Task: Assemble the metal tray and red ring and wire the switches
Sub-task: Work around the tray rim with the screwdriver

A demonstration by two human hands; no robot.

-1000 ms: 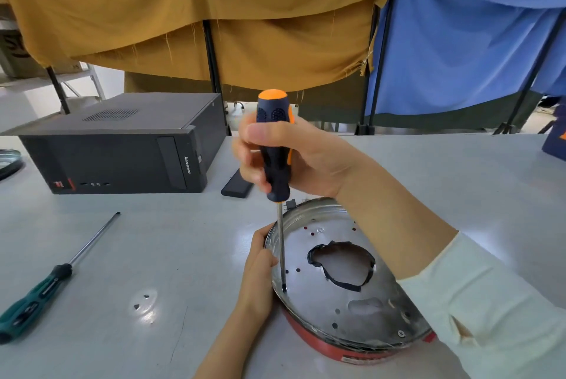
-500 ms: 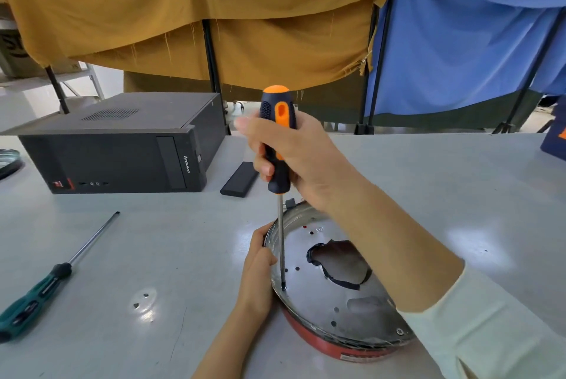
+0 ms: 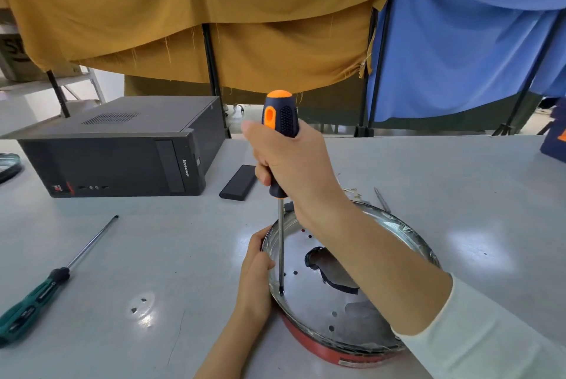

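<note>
The red ring point(image 3: 343, 355) is sitting on the grey table point(image 3: 459, 195), close to the person, and the shiny metal tray point(image 3: 318, 302) is lying inside it, touching it all the way round; the tray is showing small round holes and one big ragged hole in the middle. The left hand point(image 3: 255, 280) is resting against the tray's left edge, thumb lying over the rim, fingers curling round the side — it is holding the tray. The right hand point(image 3: 294, 164) is wrapping tightly round the handle of the orange and dark blue screwdriver point(image 3: 280, 146); the tool is standing almost straight up, and its thin metal tip is touching the tray floor near the left rim. To the left, well apart, a green screwdriver point(image 3: 33, 302) is lying flat on the table; a few tiny dark bits point(image 3: 138, 305) are lying between it and the tray. Farther back a black flat box point(image 3: 238, 182) is lying beside a black computer case point(image 3: 119, 152). Behind the table, yellow cloth point(image 3: 183, 11) and blue cloth point(image 3: 465, 41) are hanging down.
</note>
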